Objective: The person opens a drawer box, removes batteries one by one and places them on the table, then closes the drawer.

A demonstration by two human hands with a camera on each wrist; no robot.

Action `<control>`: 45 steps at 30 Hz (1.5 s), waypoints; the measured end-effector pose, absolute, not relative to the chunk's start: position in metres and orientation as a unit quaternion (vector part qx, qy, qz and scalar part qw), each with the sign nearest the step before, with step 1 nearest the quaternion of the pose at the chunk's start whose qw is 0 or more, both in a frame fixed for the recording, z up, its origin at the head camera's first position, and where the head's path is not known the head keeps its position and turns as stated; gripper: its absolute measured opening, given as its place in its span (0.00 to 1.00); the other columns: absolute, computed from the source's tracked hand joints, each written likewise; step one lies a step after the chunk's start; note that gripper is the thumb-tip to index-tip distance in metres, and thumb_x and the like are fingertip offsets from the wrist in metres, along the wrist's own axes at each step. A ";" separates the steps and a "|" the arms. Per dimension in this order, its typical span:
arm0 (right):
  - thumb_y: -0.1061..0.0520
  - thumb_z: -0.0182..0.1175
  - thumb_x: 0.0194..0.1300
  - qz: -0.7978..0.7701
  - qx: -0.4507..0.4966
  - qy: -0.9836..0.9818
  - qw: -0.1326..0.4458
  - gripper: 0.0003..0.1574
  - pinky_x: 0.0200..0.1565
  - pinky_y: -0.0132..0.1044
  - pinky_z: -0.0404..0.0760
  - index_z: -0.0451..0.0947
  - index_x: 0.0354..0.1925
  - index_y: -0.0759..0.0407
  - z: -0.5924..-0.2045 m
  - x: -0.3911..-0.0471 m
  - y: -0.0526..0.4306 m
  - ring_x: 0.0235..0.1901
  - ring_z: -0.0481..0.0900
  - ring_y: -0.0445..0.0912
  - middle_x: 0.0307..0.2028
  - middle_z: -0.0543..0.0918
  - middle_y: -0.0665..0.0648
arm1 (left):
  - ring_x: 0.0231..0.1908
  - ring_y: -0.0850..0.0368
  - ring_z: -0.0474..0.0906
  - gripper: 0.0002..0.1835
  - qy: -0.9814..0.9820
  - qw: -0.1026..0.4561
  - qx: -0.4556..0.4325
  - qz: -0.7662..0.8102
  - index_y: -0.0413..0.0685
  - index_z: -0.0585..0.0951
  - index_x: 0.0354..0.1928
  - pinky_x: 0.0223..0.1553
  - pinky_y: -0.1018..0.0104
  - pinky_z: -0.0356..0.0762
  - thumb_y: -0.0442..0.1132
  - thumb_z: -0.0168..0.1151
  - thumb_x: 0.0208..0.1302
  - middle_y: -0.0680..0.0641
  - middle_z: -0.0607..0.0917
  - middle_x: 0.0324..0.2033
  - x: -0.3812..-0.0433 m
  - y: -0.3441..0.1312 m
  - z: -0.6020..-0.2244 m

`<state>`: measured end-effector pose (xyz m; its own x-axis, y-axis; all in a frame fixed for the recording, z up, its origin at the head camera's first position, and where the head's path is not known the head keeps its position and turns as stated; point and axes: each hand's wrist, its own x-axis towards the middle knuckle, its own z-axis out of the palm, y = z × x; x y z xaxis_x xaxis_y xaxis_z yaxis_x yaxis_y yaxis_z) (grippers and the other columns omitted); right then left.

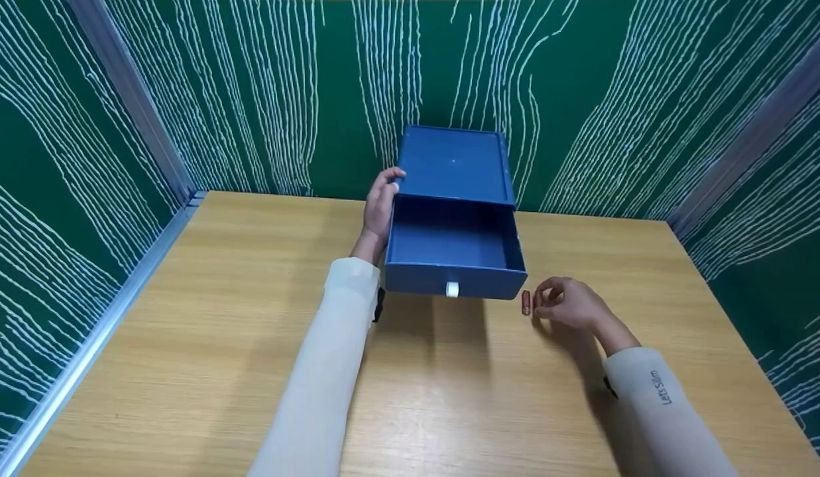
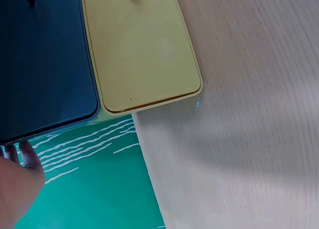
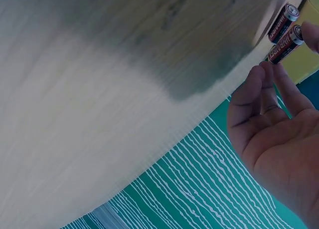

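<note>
A blue drawer box [image 1: 457,162] stands at the back of the table, its blue drawer [image 1: 449,281] pulled out toward me. My left hand [image 1: 380,209] grips the box's left side, with fingers at its upper edge; the left wrist view shows fingertips [image 2: 30,154] bent against that edge. To the right of the drawer front, my right hand [image 1: 572,305] pinches a small red-brown battery [image 3: 285,45] between thumb and fingers. A second battery [image 1: 526,303] lies close beside it on the table.
Below the blue part of the box is a yellow section [image 2: 144,54]. The drawer has a white knob [image 1: 452,289]. A wooden table [image 1: 410,404] lies beneath, with green walls [image 1: 582,40] with white wavy lines behind and at both sides.
</note>
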<state>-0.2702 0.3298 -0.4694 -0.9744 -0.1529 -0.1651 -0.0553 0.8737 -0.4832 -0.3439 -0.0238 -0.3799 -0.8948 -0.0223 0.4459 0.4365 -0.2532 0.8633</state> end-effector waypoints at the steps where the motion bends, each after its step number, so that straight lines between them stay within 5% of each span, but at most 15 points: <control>1: 0.47 0.64 0.46 -0.246 -0.053 0.962 0.102 0.29 0.34 0.38 0.69 0.71 0.48 0.51 -0.469 -0.270 0.330 0.38 0.70 0.51 0.41 0.74 0.59 | 0.47 0.57 0.63 0.16 -0.593 0.152 -0.175 -0.771 0.35 0.69 0.45 0.48 0.72 0.58 0.28 0.33 0.61 0.42 0.69 0.49 -0.346 -0.023 -0.382; 14: 0.48 0.65 0.45 -0.233 -0.075 0.964 0.100 0.28 0.29 0.35 0.69 0.72 0.46 0.54 -0.476 -0.272 0.330 0.31 0.71 0.49 0.33 0.76 0.57 | 0.42 0.58 0.63 0.16 -0.575 0.151 -0.176 -0.784 0.24 0.65 0.46 0.45 0.74 0.58 0.26 0.32 0.58 0.35 0.67 0.47 -0.332 -0.021 -0.367; 45: 0.46 0.65 0.45 -0.233 -0.053 0.964 0.115 0.34 0.38 0.42 0.69 0.67 0.50 0.50 -0.474 -0.270 0.330 0.37 0.70 0.51 0.40 0.75 0.58 | 0.47 0.54 0.63 0.17 -0.600 0.152 -0.168 -0.767 0.25 0.66 0.47 0.48 0.75 0.58 0.26 0.32 0.60 0.33 0.67 0.50 -0.330 -0.024 -0.366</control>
